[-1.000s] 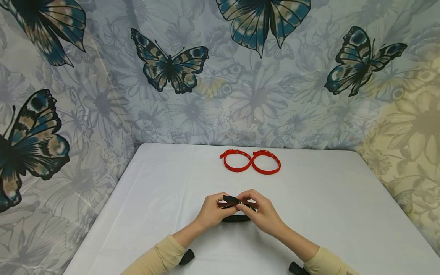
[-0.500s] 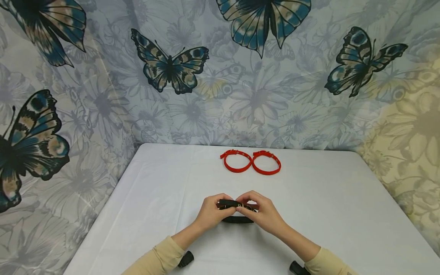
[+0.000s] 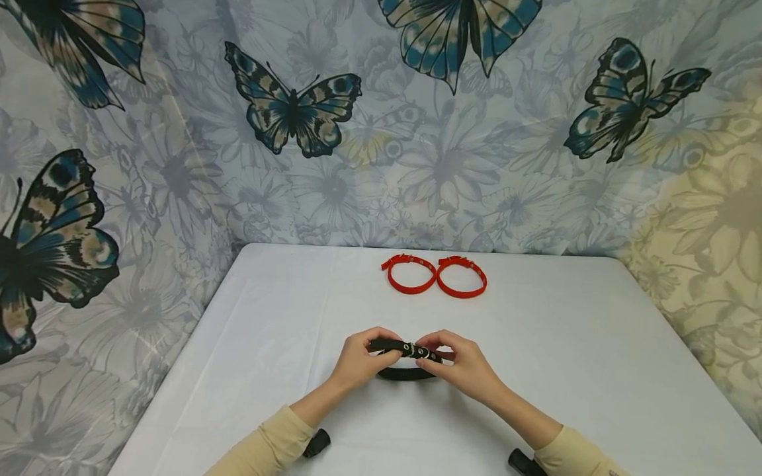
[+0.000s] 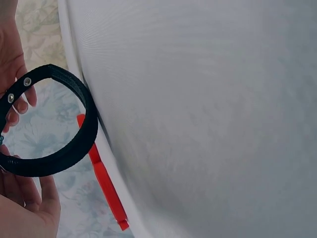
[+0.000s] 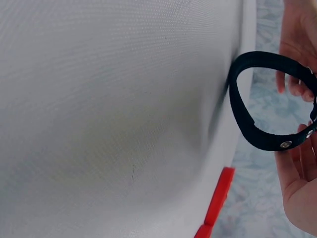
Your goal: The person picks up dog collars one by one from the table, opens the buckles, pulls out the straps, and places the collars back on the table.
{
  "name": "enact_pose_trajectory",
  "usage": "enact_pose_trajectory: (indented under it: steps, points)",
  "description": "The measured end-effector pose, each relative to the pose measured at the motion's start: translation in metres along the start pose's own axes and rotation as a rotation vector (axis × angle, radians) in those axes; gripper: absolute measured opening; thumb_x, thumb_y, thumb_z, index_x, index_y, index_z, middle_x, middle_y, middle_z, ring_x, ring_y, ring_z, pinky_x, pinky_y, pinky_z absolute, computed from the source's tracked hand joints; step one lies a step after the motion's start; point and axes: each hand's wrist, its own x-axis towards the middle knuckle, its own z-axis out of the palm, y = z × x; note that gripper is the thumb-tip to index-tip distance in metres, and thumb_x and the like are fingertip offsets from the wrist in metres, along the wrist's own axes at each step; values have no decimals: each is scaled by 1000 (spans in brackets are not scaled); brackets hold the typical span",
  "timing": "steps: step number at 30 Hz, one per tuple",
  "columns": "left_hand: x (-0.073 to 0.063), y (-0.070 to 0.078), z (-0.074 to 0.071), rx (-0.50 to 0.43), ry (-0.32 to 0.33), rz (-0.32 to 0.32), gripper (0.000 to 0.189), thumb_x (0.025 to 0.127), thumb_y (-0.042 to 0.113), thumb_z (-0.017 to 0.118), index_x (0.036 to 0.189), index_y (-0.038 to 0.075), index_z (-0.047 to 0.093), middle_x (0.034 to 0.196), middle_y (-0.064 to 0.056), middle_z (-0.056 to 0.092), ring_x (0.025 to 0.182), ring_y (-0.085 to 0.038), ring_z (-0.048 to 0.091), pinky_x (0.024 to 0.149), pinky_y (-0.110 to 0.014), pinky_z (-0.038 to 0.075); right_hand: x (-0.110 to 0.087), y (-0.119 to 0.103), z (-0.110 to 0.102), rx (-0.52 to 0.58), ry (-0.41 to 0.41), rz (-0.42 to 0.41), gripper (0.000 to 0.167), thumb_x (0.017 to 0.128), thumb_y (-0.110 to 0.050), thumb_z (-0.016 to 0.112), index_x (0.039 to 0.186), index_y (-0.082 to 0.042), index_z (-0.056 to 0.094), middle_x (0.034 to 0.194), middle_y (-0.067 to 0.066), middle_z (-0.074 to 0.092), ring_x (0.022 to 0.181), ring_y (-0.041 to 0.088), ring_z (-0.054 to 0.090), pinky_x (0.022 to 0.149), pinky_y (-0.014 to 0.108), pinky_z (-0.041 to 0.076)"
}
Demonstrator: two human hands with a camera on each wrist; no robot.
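Observation:
A black collar [image 3: 407, 375] with metal eyelets and a buckle is closed into a loop between both hands, above the table's middle. My left hand [image 3: 360, 360] pinches its left side near the strap end, thumb in front and fingers behind. On the other side of the buckle, my right hand [image 3: 461, 362] pinches the eyelet part between thumb and fingers. The collar's round loop [image 4: 89, 124] shows in the left wrist view, and its eyelets [image 5: 286, 144] show in the right wrist view. Fingers partly cover the buckle.
Two red collars [image 3: 411, 289] [image 3: 461, 293], buckled into rings, lie side by side at the back of the white table [image 3: 286, 297]. Behind it hangs butterfly-patterned cloth [image 3: 333, 192]. Black wrist devices [image 3: 317, 443] [image 3: 524, 461] show at both sleeves.
The black strap end, raised earlier, now lies flatter along the loop. My left hand has shifted slightly left, the hands are a bit farther apart, and the buckle and eyelets show more clearly.

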Motion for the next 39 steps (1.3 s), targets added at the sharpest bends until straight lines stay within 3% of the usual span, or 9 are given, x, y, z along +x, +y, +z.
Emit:
enact_pose_trajectory:
  steps: [4, 12, 15, 20, 30, 39]
  points:
    - [1, -3, -2, 3, 2, -3, 13, 82, -1, 73, 95, 3, 72, 91, -6, 72, 84, -9, 67, 74, -24, 53, 1, 0, -2, -10, 1, 8, 27, 83, -22, 80, 107, -21, 68, 99, -10, 67, 93, 13, 63, 85, 29, 55]
    - [6, -39, -3, -22, -2, -38, 15, 81, 4, 76, 96, 6, 73, 92, -3, 72, 80, -6, 65, 72, -22, 53, 0, 3, -4, 26, -7, 14, 20, 84, -24, 79, 101, -20, 69, 96, -7, 68, 92, 13, 65, 84, 27, 55]
    - [5, -40, -7, -29, -32, -35, 15, 81, 10, 78, 96, 9, 73, 91, -1, 72, 77, -7, 65, 68, -23, 54, 0, 2, -4, 46, -6, 4, 20, 84, -24, 78, 101, -19, 69, 97, -6, 68, 92, 13, 65, 84, 27, 55]
    - [5, -39, -13, 20, -72, -18, 22, 78, 20, 82, 98, 15, 74, 92, 6, 71, 84, -10, 64, 74, -26, 56, -1, 1, -3, 71, 4, -2, 20, 85, -23, 78, 102, -18, 69, 98, -5, 68, 92, 15, 65, 84, 29, 55]
    - [6, -39, -16, 89, -80, 71, 22, 77, 22, 85, 96, 15, 75, 89, 7, 71, 83, -9, 64, 72, -28, 56, 0, 2, 0, 63, 1, -13, 21, 84, -24, 78, 102, -19, 68, 96, -5, 68, 90, 13, 65, 82, 27, 56]
    - [7, -41, -18, 95, -87, 54, 21, 77, 21, 84, 96, 16, 75, 90, 12, 70, 85, -9, 64, 76, -29, 56, -2, 2, 0, 31, -4, -25, 20, 86, -27, 76, 104, -22, 70, 97, -8, 67, 89, 14, 62, 81, 26, 56]
